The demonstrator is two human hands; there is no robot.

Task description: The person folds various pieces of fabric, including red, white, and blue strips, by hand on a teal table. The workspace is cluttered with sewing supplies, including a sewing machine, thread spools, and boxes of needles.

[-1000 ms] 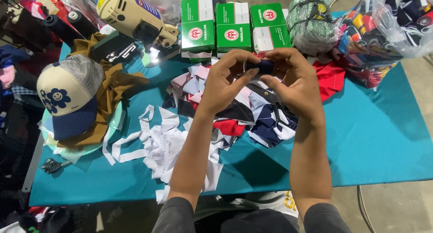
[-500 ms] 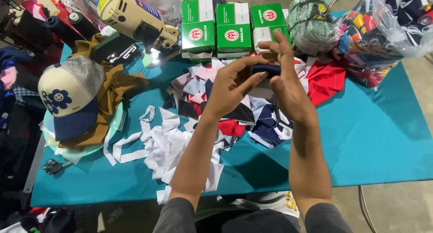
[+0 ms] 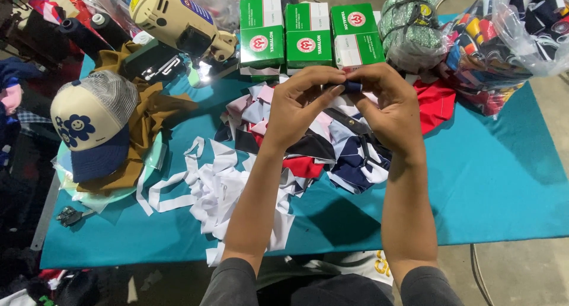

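- head view: both hands up over the middle of the teal table (image 3: 504,181), fingertips meeting.
- left hand (image 3: 299,107) curled, thumb and fingers pinched onto a small dark blue piece (image 3: 353,86); it looks like folded cloth, but too little shows to be sure.
- right hand (image 3: 391,107) curled round the same piece from the other side, fingers closed on it, palm turned inward.
- the piece sits raised between the two hands, above the scrap pile (image 3: 332,146), just in front of the boxes.
- that pile lies right under the hands: navy, white, pink, red and black offcuts heaped together.
- white strips (image 3: 219,193) trail off the pile toward the near edge, touching it.
- three green-and-white boxes (image 3: 306,36) stand side by side at the far edge.
- left of them, a cream cutting machine (image 3: 172,21) tilted over a brown cloth (image 3: 148,104).
- a cap (image 3: 89,125), cream front with a blue flower and a navy brim, rests on the brown cloth at far left.
- small snips (image 3: 68,216) lie near the left corner.
- a red cloth (image 3: 435,104) sits just right of the hands.
- far right, a clear bag (image 3: 510,39) stuffed with coloured pieces, a green netted bundle (image 3: 412,27) beside it.
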